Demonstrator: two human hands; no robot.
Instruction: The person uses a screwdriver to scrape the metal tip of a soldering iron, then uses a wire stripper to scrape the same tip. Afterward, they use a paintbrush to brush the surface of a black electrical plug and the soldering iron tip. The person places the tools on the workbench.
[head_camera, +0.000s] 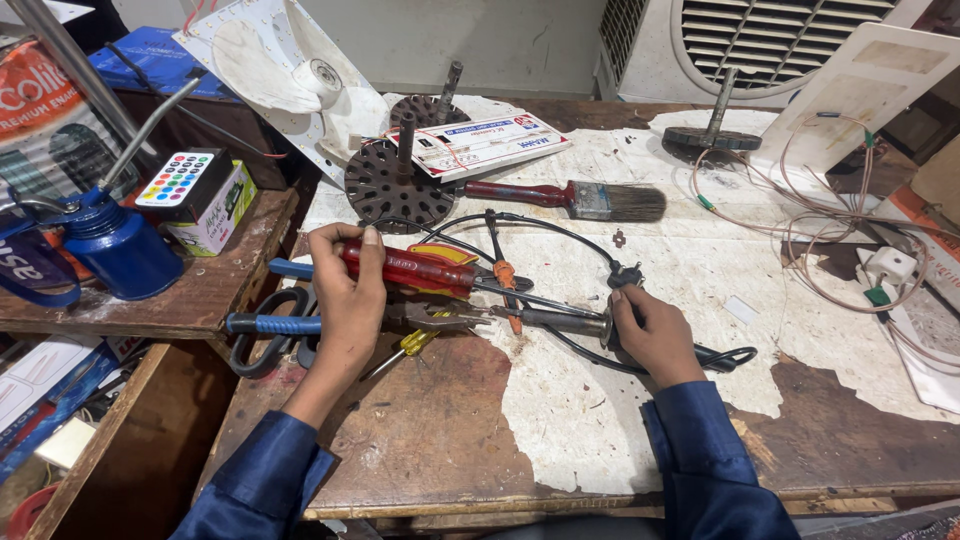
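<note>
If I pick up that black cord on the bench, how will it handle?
The black cord lies in loose loops, so it is probably floppy and would sag. It runs beside the screwdriver and under the right hand, so it may snag. It looks thin, likely light.

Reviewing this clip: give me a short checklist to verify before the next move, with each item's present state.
1. Left hand grips the red-handled screwdriver: ok.
2. Right hand holds the soldering iron at its handle end: ok.
3. Iron tip hot or cold: cannot tell.
4. Black cord free of the tools: not ok, it loops around them.
5. Space around the iron tip: not ok, blue-handled pliers and small orange screwdriver crowd it.
</note>
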